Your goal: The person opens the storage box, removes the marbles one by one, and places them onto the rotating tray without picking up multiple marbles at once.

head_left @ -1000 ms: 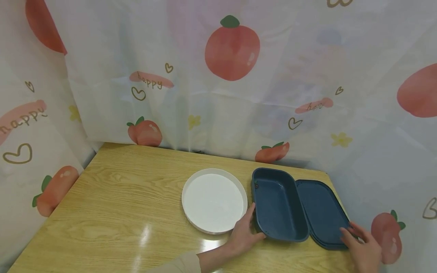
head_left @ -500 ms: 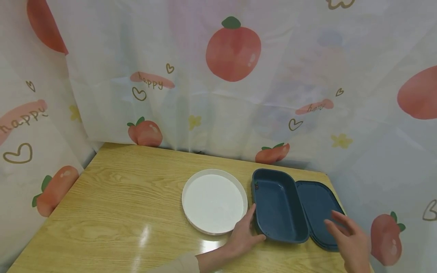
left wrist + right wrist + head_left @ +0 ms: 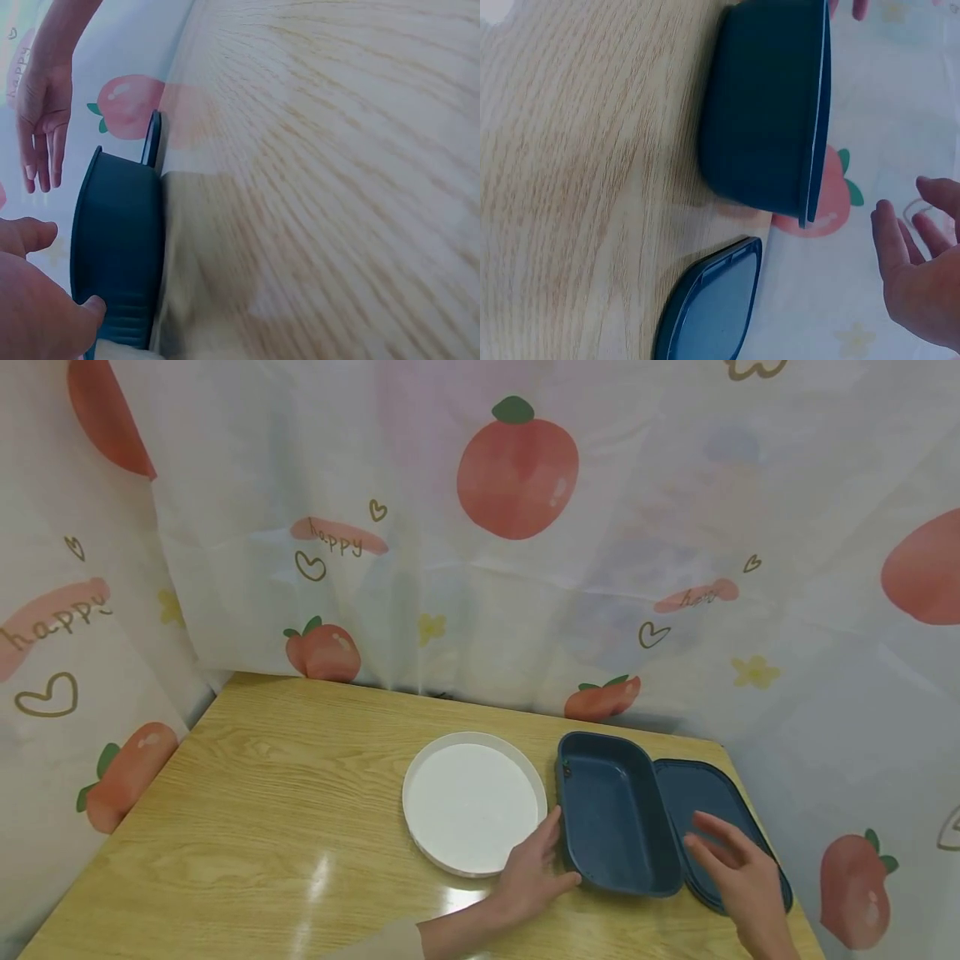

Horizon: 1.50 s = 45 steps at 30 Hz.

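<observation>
A deep navy-blue rectangular container sits uncovered on the wooden table, with a small dark mark on its inner left wall. My left hand spans its near left corner, thumb at the near end and fingers along the left side; in the left wrist view one fingertip rests against the outer wall. To the right lies the matching flat blue lid, partly overlapped by the container. Over the lid hovers my right hand, fingers apart and slightly bent, holding nothing; the right wrist view shows that hand away from both.
A round white tray with a low rim stands left of the container, close to my left hand. Bare wooden tabletop stretches to the left. A fruit-printed curtain hangs behind the table and along its sides.
My right hand has left the lid's near right edge and moved left over the lid, toward the container. My left hand, the container, the lid and the white tray stay in place.
</observation>
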Tool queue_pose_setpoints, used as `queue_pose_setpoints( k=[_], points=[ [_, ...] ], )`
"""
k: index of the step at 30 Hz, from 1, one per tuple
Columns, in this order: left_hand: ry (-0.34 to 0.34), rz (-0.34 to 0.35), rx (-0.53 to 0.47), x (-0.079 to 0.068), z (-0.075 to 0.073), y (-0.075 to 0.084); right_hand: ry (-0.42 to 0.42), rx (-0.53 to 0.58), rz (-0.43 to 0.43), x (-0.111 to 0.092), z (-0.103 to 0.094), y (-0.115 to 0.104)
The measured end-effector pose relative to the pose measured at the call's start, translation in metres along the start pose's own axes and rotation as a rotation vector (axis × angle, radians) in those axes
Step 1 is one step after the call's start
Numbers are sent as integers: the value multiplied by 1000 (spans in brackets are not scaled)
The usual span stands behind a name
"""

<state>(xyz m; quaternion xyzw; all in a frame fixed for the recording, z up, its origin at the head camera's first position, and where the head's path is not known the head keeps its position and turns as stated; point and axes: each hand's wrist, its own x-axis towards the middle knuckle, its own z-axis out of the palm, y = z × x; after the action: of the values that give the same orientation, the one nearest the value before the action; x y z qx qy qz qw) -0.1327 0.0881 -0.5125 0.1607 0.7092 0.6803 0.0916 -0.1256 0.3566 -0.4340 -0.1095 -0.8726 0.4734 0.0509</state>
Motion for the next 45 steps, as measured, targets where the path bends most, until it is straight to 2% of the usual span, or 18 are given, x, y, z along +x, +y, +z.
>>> queue_pose_setpoints(
  k=[4,9,12,16,20,29,35,38,41,45],
  points=[
    [-11,16,18,-4,-11,4,-41,-9,-31,1,6,-5],
    [-14,72,2,-5,-25,8,-78,10,-57,3,12,-8],
    [-23,122,44,-6,-35,10,-104,38,-92,4,17,-10],
    [-24,200,232,-11,-48,11,-142,59,-140,5,24,-14],
    [-39,225,390,-17,-63,10,-162,41,-162,5,30,-18],
    [-109,293,568,-32,-92,9,-210,24,-165,6,35,-18],
    [-141,357,782,-43,-108,8,-237,-4,-102,9,38,-18],
    [-113,410,893,-49,-117,6,-253,2,-93,10,39,-18],
    [-57,474,1001,-54,-128,4,-274,8,-99,9,41,-18],
    [4,527,1092,-60,-143,2,-298,-4,-109,9,45,-18]
  ],
)
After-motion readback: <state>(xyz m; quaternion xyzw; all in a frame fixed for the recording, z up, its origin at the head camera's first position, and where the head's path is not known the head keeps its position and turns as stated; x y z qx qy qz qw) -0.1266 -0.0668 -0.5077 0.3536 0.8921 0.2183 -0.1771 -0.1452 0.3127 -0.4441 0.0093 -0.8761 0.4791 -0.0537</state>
